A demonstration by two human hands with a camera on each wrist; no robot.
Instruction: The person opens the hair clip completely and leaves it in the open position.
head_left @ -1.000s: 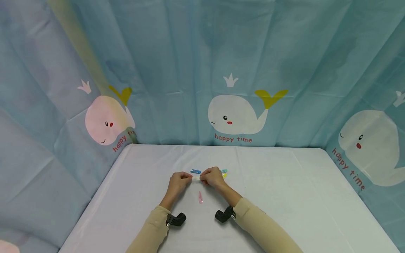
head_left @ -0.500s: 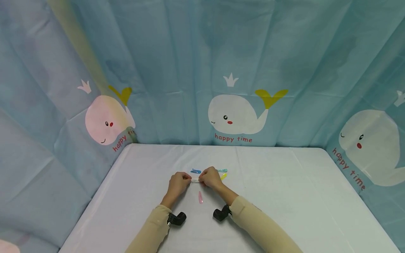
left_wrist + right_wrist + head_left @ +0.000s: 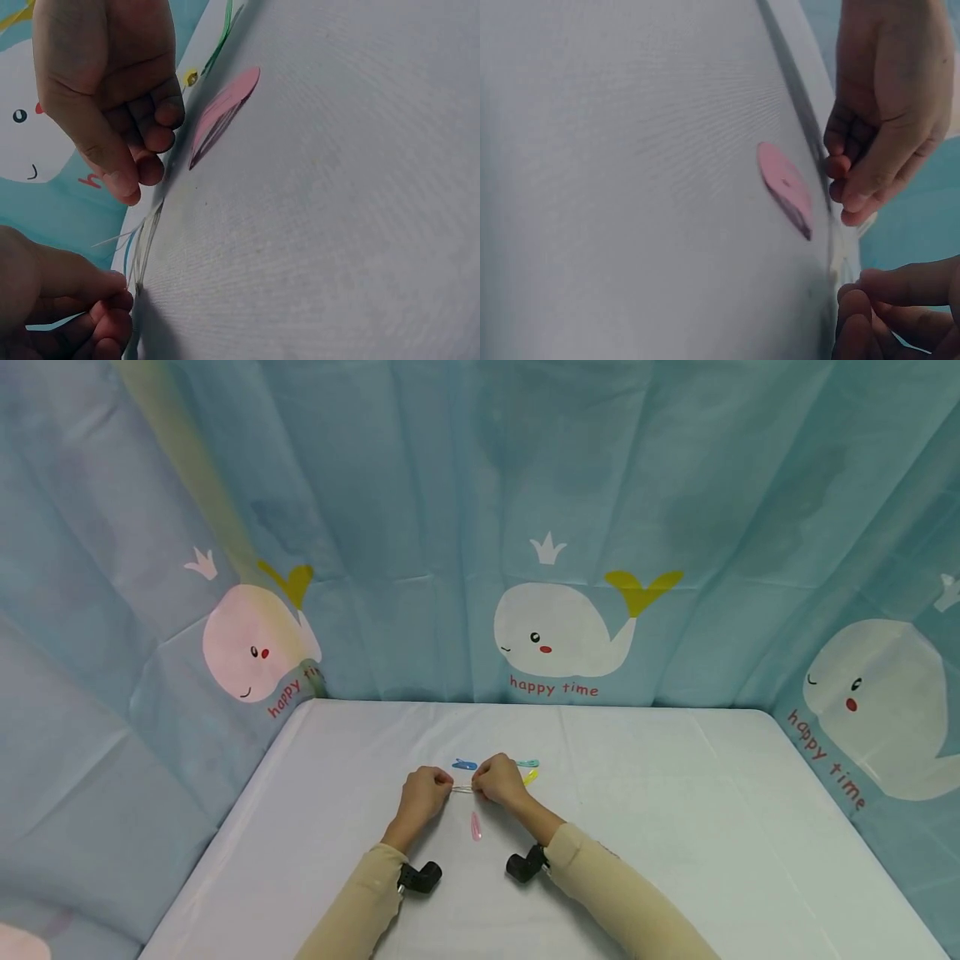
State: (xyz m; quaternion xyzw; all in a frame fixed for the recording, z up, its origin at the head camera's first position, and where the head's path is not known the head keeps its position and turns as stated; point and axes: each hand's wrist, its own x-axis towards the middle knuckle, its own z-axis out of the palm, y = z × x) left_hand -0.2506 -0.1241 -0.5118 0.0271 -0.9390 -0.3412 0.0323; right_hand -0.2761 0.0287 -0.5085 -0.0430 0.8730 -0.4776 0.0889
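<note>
My left hand (image 3: pixel 424 795) and right hand (image 3: pixel 501 781) face each other low over the table, fingertips pinching the two ends of some thin whitish string (image 3: pixel 462 789). In the left wrist view the string (image 3: pixel 152 229) runs as several fine strands between the fingertips, with one loose end sticking out sideways. Its ends are hidden in the fingers. Nearer to me lies a pink snap hair clip (image 3: pixel 476 827), flat on the cloth. Beyond my hands are a blue hair clip (image 3: pixel 464 764), a green one (image 3: pixel 528 763) and a yellow one (image 3: pixel 531 776), the last partly behind my right hand.
The table (image 3: pixel 675 827) is covered with a white cloth. Behind it and at both sides hangs a blue curtain (image 3: pixel 420 510) printed with whales. A black camera (image 3: pixel 422 877) sits at my left wrist, another camera (image 3: pixel 526 865) at my right.
The white thing between my hands looked like a wider strip and now shows as separate thin strands. My right hand shifted slightly left, uncovering more of the green and yellow clips.
</note>
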